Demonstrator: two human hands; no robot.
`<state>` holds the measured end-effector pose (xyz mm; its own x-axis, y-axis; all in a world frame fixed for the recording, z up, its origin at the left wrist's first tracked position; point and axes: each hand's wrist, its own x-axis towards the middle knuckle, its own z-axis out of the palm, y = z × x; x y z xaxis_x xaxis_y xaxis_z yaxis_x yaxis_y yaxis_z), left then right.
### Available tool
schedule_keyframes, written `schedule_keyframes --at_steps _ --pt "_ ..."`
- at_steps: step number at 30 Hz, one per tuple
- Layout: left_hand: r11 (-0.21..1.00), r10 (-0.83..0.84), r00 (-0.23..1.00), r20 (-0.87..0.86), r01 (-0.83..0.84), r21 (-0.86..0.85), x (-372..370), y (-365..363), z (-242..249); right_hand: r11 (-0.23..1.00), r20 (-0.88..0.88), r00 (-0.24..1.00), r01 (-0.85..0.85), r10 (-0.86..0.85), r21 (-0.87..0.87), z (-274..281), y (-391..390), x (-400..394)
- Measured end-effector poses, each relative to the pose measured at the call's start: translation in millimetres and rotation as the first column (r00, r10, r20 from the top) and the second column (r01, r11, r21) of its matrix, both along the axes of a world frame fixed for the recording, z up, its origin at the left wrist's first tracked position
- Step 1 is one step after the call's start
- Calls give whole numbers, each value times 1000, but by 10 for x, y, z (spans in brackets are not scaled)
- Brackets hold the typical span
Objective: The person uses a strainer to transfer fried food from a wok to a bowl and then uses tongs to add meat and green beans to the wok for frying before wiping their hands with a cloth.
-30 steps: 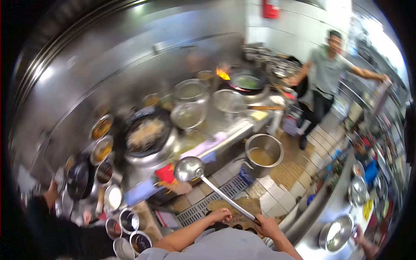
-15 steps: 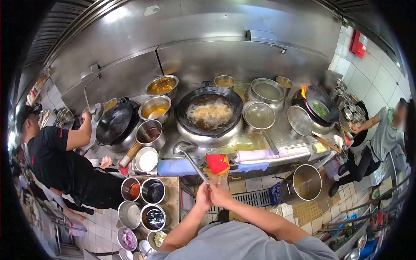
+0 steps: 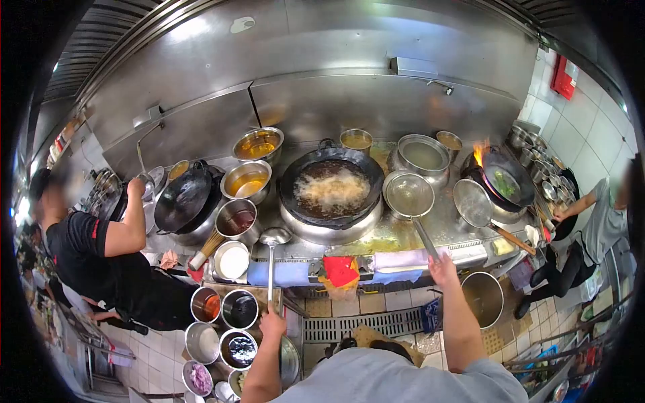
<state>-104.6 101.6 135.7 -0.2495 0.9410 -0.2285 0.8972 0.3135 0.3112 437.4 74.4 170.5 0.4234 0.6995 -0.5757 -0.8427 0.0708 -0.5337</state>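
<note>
Nothing I can read from where I stand

I can't make out any word, brand or number. Going round from the middle of my view, I see only marks too small or blurred to read. At two o'clock, a red box (image 3: pixel 563 82) on the tiled wall (image 3: pixel 586 111) has a pale patch like a label on its front, its print too small for me. Between four and five o'clock, a blue crate (image 3: pixel 431 317) on the floor shows pale marks that I can't turn into letters. At nine o'clock, the black shirt (image 3: pixel 75 243) of a person beside me has a small red mark at the sleeve, unreadable too.
</note>
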Motion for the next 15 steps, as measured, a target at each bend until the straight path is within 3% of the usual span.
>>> schedule_keyframes --at_steps 2,4,5,7,9,11,13,15 --pt "990 -26 994 -109 41 136 192 -13 21 994 113 990 -72 82 -82 101 345 349" --pt "965 -97 994 -57 108 240 371 41 1 861 -108 855 -504 508 66 -91 646 856" --pt "921 -182 983 -19 178 346 476 90 91 858 -107 851 -509 514 70 78 709 834" --pt "815 -286 958 33 225 535 822 193 350 920 180 903 -377 391 -107 436 705 678" --pt "747 -373 928 21 287 600 1197 427 663 930 237 900 -361 366 -65 738 542 473" --pt "705 -425 904 37 306 640 1583 731 947 978 314 926 -199 209 -66 913 411 293" --pt "624 -449 893 -15 325 711 1918 1025 1193 977 343 916 -201 211 -63 896 297 324" --pt "517 -463 885 -54 319 795 2204 1291 1375 938 499 800 -335 332 -88 808 140 452"
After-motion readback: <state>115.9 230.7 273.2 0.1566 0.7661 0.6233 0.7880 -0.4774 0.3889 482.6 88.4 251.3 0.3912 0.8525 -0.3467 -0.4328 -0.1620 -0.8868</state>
